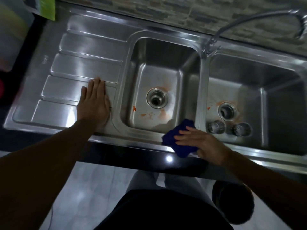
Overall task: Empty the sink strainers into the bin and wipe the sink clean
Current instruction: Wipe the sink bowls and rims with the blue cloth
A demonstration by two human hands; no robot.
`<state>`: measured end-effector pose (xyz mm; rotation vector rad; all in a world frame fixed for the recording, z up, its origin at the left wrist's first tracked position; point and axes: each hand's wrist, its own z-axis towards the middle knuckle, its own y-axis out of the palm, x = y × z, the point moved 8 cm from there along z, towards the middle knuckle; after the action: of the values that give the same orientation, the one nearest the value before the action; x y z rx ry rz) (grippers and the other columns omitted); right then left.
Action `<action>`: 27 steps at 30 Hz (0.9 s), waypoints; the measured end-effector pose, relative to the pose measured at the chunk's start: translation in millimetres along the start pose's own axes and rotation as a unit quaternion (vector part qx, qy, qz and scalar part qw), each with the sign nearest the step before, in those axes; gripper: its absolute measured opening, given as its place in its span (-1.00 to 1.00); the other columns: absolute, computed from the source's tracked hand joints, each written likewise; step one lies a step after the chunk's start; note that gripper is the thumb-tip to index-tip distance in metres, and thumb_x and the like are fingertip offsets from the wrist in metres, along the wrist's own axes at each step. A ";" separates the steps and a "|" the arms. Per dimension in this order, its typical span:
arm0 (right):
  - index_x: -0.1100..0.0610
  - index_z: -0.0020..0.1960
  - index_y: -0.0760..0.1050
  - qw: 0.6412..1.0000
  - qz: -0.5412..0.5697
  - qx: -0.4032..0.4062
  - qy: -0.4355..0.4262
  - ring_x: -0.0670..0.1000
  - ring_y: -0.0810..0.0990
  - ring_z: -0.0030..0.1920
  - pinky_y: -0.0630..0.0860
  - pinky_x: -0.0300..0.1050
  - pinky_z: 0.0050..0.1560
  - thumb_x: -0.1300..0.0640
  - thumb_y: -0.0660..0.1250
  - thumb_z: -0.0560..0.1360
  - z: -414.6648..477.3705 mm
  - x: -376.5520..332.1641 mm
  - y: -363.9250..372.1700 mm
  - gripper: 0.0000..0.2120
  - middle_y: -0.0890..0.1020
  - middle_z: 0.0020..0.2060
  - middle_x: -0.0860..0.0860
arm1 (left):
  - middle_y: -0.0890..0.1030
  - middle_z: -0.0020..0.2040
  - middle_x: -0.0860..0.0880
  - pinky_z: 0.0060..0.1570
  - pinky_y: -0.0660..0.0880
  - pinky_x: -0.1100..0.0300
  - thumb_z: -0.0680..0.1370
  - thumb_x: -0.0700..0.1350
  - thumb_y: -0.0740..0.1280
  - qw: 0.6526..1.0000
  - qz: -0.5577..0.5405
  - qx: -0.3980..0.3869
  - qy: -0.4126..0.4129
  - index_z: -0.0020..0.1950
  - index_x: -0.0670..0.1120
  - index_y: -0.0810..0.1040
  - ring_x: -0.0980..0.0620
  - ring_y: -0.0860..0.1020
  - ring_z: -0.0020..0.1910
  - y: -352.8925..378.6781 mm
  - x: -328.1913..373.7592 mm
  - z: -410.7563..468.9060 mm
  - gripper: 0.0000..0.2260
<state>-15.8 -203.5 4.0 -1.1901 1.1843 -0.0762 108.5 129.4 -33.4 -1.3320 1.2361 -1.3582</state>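
Observation:
A steel double sink fills the view. Its left basin [159,63] has an open drain [157,98] with orange stains around it. The right basin [272,77] also has an open drain [227,111] with orange marks, and two metal strainers [216,127] [241,129] lie on its floor near the front wall. My left hand [94,103] rests flat, fingers straight, on the ribbed drainboard [69,75]. My right hand [201,143] holds a dark blue cloth [178,140] against the front rim, at the left basin's front right corner.
A curved tap [214,39] stands behind the divider between the basins. A dark round bin [232,203] sits on the pale tiled floor below my right arm. A green and white object [48,7] stands at the back left of the counter.

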 end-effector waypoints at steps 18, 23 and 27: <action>0.08 0.31 0.56 0.989 0.038 0.050 0.135 -0.07 0.65 0.03 0.51 -0.40 0.10 0.46 0.39 0.36 52.5 37.0 -8.3 -0.43 0.70 0.09 0.01 | 0.21 0.60 -0.19 0.59 0.06 -0.12 0.68 0.15 -0.15 0.996 -0.045 -0.001 0.072 0.59 -0.18 0.18 -0.14 0.12 0.61 6.1 47.7 46.6 -0.41; 0.05 0.31 0.53 0.942 0.035 0.133 0.305 -0.17 0.53 -0.16 0.36 -0.53 -0.12 0.37 0.27 0.50 105.6 101.4 -33.9 -0.56 0.62 -0.11 -0.06 | 0.21 0.60 -0.18 0.60 -0.02 -0.02 0.69 0.14 -0.12 0.995 -0.057 0.025 0.077 0.59 -0.17 0.16 -0.10 0.11 0.62 7.5 46.2 88.7 -0.43; 0.12 0.12 0.56 0.905 0.005 0.165 0.393 0.00 0.59 -0.10 0.42 -0.17 -0.08 0.34 0.28 0.52 146.6 146.1 -49.0 -0.77 0.60 -0.15 0.00 | 0.17 0.62 -0.15 0.60 -0.07 0.02 0.71 0.10 -0.11 0.994 -0.063 0.037 0.081 0.61 -0.14 0.12 -0.05 0.04 0.63 12.4 41.7 112.7 -0.47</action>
<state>182.3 -214.6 -72.7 -0.8543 1.7867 -0.7820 216.7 76.7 -45.0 -1.2858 1.2112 -1.6122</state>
